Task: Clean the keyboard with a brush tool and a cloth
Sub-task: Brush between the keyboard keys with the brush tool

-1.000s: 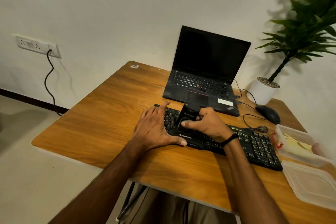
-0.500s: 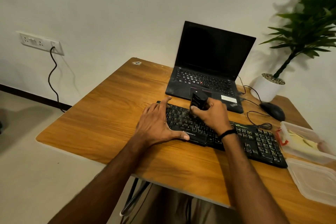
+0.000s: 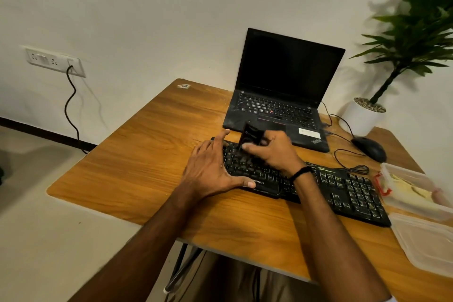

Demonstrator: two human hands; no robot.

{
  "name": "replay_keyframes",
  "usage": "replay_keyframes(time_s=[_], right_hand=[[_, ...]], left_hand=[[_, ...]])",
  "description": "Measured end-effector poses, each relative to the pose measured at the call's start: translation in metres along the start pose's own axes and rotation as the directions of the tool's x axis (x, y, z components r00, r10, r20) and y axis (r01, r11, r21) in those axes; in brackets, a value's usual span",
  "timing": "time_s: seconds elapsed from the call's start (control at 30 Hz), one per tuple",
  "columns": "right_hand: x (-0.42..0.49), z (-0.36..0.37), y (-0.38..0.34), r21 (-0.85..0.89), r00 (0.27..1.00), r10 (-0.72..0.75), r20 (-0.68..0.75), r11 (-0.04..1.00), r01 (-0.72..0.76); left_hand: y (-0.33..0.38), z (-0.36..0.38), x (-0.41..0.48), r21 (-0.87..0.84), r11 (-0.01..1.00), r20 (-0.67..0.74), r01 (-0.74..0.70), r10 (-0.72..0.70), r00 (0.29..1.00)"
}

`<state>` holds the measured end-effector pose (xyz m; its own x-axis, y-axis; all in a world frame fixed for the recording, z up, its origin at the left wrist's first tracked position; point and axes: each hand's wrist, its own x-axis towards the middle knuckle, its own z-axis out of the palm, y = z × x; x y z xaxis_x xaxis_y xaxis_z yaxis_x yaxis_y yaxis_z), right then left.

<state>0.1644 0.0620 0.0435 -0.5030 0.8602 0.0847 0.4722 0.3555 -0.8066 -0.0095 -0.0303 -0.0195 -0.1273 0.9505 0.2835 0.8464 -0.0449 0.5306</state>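
Grip: We see the right hand (image 3: 274,152) with thumb and fingers curled round the black brush tool (image 3: 251,138), clamped on its lower half.
Brush tool: It stands tilted, with its top leaning away from us. Its lower end meets the keys directly below the grip. The tool is blurred and we cannot make out any bristles.
Keyboard (image 3: 343,191): It is black and lies flat on the wooden desk (image 3: 147,154). It sits under the grip and runs well out to the grip's right. The right wrist, which wears a dark band, hides some of the middle keys.
Left hand (image 3: 210,169): It is just left of the grip, with fingers straight and spread on the keyboard's left end. The thumb lies along the front edge, and the hand holds nothing.
Laptop (image 3: 282,95): It is just beyond the grip, open, with a dark screen. The tool's top covers part of its front edge.
Mouse (image 3: 370,151): It is beyond the grip and well to its right. A coiled cable lies between it and the keyboard.
Container (image 3: 414,191): It is clear and open, far right of the grip, near the keyboard's right end. We cannot identify its pale yellow contents.
Lid (image 3: 426,245): It lies nearer us than the container and is cut off at the right edge of the view.
Plant pot (image 3: 360,117): It is white and stands beyond the mouse. The foliage is cut off at the top and the right.
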Motion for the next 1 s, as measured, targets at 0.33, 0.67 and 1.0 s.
replay_keyframes(time_s=[0.33,0.67,1.0], right_hand=[[0.01,0.006,-0.001,-0.097,0.989,-0.04,-0.144,0.995,0.026],[0.003,-0.024,0.013,-0.016,0.998,0.039,0.051,0.999,-0.038],[0.016,0.02,-0.002,-0.018,0.998,-0.047,-0.044,0.999,0.046]], left_hand=[[0.002,-0.001,0.0,0.008,1.0,0.001,0.009,-0.009,1.0],[0.002,-0.001,0.0,0.001,1.0,0.006,0.012,-0.012,1.0],[0.003,-0.004,-0.002,-0.084,0.996,-0.013,0.019,-0.02,1.0]])
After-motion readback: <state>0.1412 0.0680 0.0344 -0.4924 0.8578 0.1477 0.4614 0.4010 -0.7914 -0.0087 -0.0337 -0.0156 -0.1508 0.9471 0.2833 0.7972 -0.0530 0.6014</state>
